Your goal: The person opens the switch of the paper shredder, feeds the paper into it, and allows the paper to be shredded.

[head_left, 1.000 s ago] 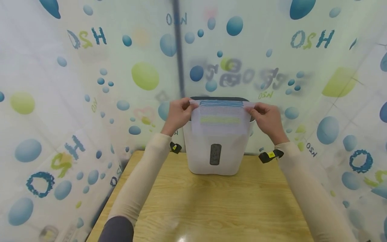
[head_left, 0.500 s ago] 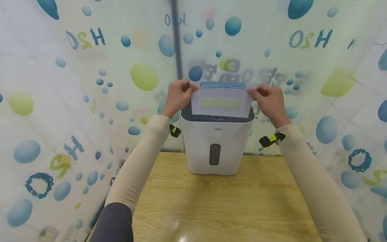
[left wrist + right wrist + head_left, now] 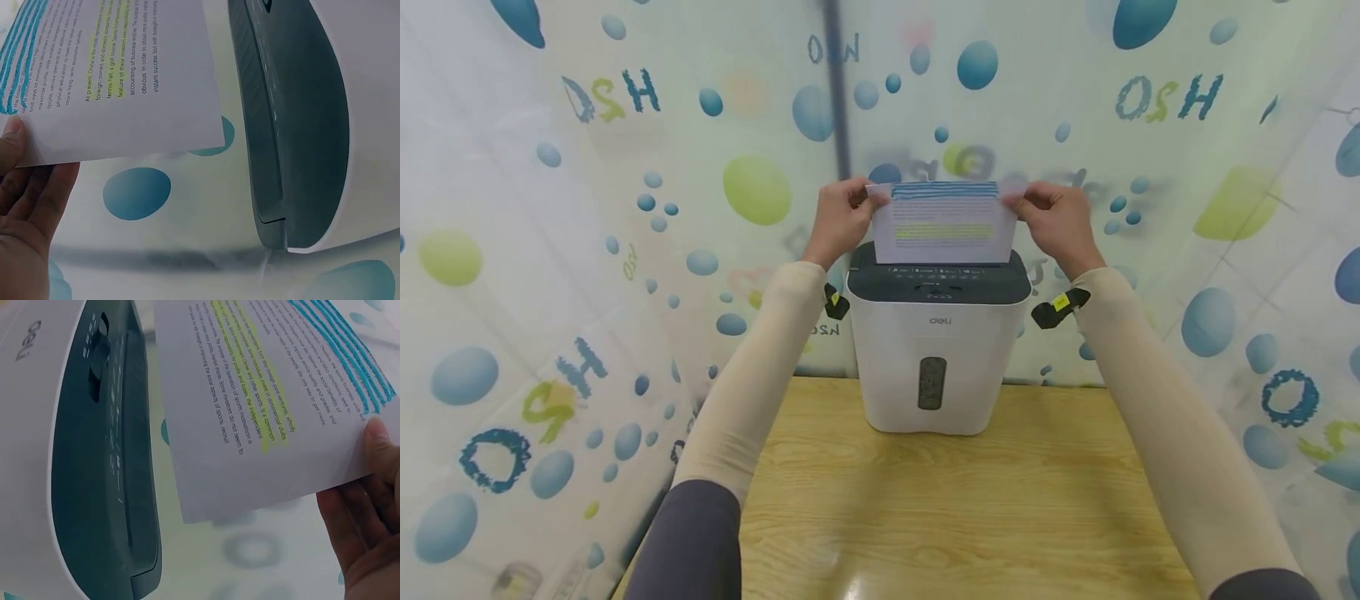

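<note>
A printed sheet of paper (image 3: 943, 248), with blue marker lines along its top and a yellow highlighted band, is held upright between both hands. My left hand (image 3: 841, 218) pinches its upper left corner between thumb and fingers. At the upper right corner, my right hand (image 3: 1062, 223) pinches it likewise. Below stands a white paper shredder (image 3: 970, 358) with a dark top (image 3: 876, 283) and a grey window in front. In the left wrist view a gap separates the paper's (image 3: 181, 119) lower edge from the shredder (image 3: 312, 137); the right wrist view shows the same.
The shredder stands at the back of a wooden table (image 3: 955, 508). Close behind it hangs a curtain (image 3: 685, 208) printed with blue and green dots, which also runs along both sides.
Both hands have risen with the paper. It first hung in front of the shredder, hiding its top; now its lower edge is level with the back of the dark top, which shows.
</note>
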Available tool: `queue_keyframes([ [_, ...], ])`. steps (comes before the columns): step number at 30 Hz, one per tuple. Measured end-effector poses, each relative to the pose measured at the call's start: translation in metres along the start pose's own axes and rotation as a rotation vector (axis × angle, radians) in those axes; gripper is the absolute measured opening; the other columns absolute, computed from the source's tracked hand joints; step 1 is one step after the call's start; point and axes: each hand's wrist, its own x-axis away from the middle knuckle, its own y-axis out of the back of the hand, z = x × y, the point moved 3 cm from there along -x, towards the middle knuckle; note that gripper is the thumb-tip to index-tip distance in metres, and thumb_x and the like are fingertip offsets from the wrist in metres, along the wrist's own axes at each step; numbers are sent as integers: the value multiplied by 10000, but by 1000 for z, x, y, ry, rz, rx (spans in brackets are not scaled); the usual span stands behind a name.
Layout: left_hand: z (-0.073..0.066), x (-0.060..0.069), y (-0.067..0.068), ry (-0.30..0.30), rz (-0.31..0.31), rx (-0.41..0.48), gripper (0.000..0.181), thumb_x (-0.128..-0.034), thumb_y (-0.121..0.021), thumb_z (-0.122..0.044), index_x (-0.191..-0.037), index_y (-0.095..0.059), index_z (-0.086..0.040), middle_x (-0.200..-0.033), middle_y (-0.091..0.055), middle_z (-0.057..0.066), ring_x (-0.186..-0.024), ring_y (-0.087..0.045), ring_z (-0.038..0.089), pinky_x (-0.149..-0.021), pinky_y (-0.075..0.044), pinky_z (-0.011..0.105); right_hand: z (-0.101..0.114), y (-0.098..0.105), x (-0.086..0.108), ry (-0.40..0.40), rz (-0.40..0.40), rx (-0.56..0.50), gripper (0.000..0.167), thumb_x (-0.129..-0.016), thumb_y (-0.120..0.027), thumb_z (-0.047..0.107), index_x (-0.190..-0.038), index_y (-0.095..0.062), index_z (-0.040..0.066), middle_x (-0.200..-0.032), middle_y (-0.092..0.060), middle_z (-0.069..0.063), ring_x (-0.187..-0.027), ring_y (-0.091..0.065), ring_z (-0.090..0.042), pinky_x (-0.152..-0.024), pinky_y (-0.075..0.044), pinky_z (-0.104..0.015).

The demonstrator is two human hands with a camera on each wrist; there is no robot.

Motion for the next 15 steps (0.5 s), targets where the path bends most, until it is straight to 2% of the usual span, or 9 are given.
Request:
queue_keyframes([
  [6, 14, -8, -5, 39, 8, -28, 149, -1009, -671, -187, -956, -750, -72, -978, -780, 103, -803, -674, 162, -702, -445, 221, -10, -7, -12, 10, 36, -16, 351, -940, -745, 373, -1139, -786, 87, -927, -748, 161, -965, -638, -52, -851, -487, -236],
  [15, 23, -22, -14, 54, 23, -59, 162, -1023, -646, -173, -980, -745, -53, -1025, -776, 106, -901, -712, 180, -795, -525, 271, -25, -13, -32, 7, 35, -42, 335, -944, -747, 339, -1153, -783, 80, -917, -743, 178, -931, -675, -27, -894, -519, -251],
])
